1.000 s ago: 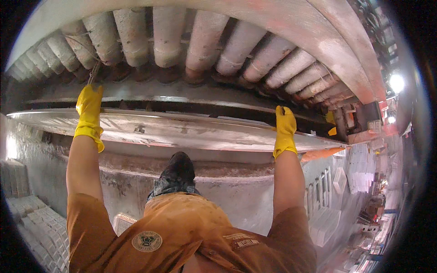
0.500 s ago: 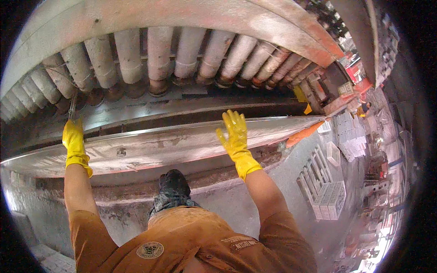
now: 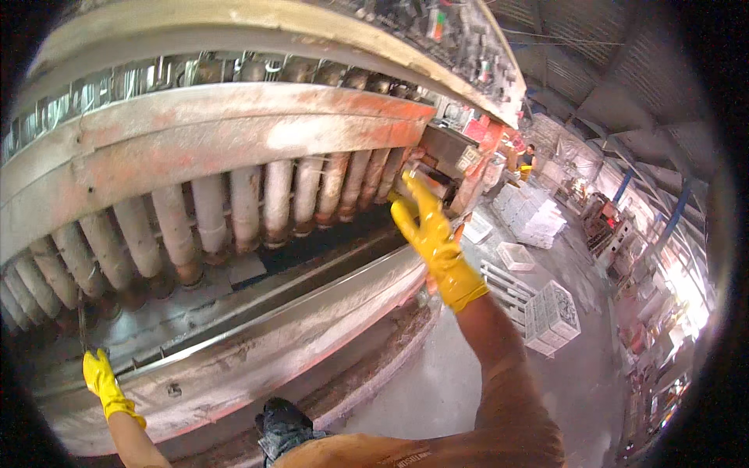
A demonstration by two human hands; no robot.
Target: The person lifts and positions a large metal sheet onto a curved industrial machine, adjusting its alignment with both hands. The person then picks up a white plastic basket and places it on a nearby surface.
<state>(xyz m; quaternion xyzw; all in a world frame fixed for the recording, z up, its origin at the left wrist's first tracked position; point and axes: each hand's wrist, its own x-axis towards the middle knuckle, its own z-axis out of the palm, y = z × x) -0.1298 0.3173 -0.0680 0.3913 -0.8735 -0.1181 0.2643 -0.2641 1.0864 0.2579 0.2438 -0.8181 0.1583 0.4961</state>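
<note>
My left hand (image 3: 108, 382), in a yellow rubber glove, is at the far left by the rim of a long grey trough. Its fingers are closed at the lower end of a thin rod or cord (image 3: 82, 320); its kind is too small to tell. Raised over the trough's right end is my right hand (image 3: 441, 253), gloved alike, fingers apart and holding nothing. The trough wall (image 3: 273, 359) runs between me and a row of thick grey cylinders (image 3: 212, 214), whose lower ends stand over the wet bed.
A broad curved beam (image 3: 257, 121) crosses above the cylinders. On the floor to the right are a pale slatted pallet (image 3: 507, 292), a stack of light slabs (image 3: 551, 318) and a larger slab pile (image 3: 530, 214). Another person (image 3: 527, 161) stands far off.
The view has swung right and up, showing more of the hall. My right hand has risen toward the machine's right end, fingers still spread. My left hand stays closed at the thin rod or cord.
</note>
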